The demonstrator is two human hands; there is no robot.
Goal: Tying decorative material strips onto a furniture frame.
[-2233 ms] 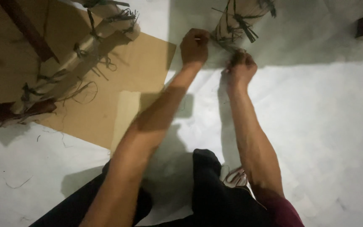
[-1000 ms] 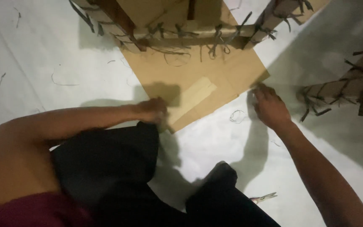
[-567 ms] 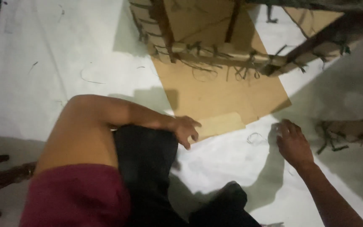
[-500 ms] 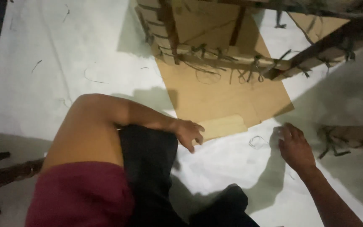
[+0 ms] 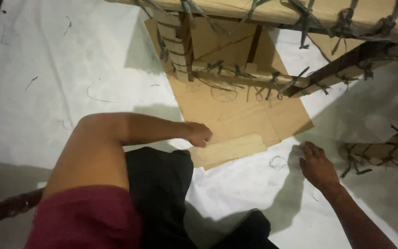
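Observation:
I sit on a white floor sheet (image 5: 70,69) with my dark-trousered legs (image 5: 162,193) folded in front of me. My left hand (image 5: 199,134) rests closed at the edge of a flat brown cardboard sheet (image 5: 245,115), touching a pale folded cardboard strip (image 5: 231,148). My right hand (image 5: 316,166) lies flat on the white sheet to the right, fingers spread, holding nothing. A small loop of thin wire (image 5: 277,162) lies just left of that hand.
A wooden frame wrapped in cardboard and tied with dark straps (image 5: 300,14) stands over the cardboard at the top. Another wrapped, strapped bar (image 5: 388,152) lies at the right. A dark wooden piece (image 5: 5,210) sits at lower left. Loose strap scraps (image 5: 31,82) dot the floor.
The view swung from the wrapped bars down to the cardboard sheet. My hands left the straps; the left came to the pale strip and the right settled flat on the floor.

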